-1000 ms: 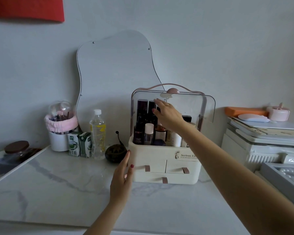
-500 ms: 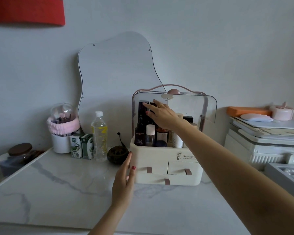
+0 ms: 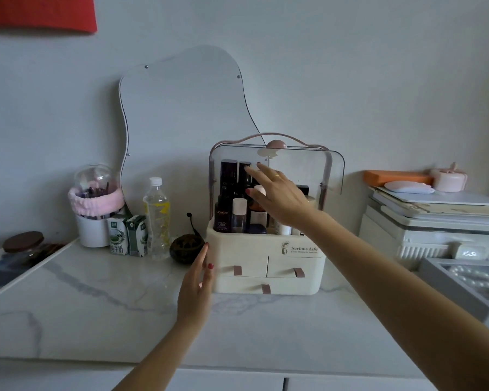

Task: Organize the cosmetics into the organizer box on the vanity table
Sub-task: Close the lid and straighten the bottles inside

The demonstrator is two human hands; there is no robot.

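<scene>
1. While the left hand [image 3: 195, 289] stays flat, fingers together, against the side of the organizer box [image 3: 266, 266] on the vanity table [image 3: 96, 306], the right hand [image 3: 280, 198] has crept up from the bottles toward the clear lid [image 3: 299, 170].
2. Right fingers are spread loose, gripping nothing.
3. Cosmetics [image 3: 232, 204] are already standing in the top tray.
4. My guess: loading's done, closing the lid is next.

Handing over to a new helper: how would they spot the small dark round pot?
Find the cream organizer box with drawers on the marble table. Just left of its base, beside the clear water bottle, sits the pot: dark brown, squat, round, unlike the tall pale containers around it.
</scene>
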